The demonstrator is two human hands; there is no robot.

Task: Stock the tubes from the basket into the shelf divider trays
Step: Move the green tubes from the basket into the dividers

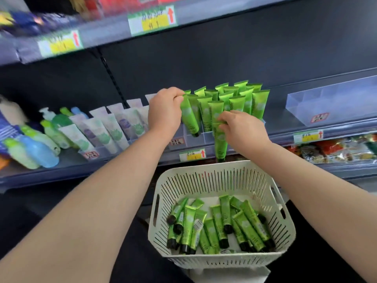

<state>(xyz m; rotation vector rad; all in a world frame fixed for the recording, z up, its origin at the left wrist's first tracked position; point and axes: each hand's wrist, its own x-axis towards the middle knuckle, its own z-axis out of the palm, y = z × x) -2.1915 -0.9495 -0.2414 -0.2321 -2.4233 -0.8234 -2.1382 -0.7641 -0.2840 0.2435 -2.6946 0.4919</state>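
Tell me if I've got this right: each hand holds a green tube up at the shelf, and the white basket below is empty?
Not empty: the head view shows the white basket holding many loose tubes. The rest stands: the left hand holds one green tube, the right hand another, at the shelf.

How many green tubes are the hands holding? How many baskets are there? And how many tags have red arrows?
Held tubes: 2
Baskets: 1
Arrow tags: 4
Total: 7
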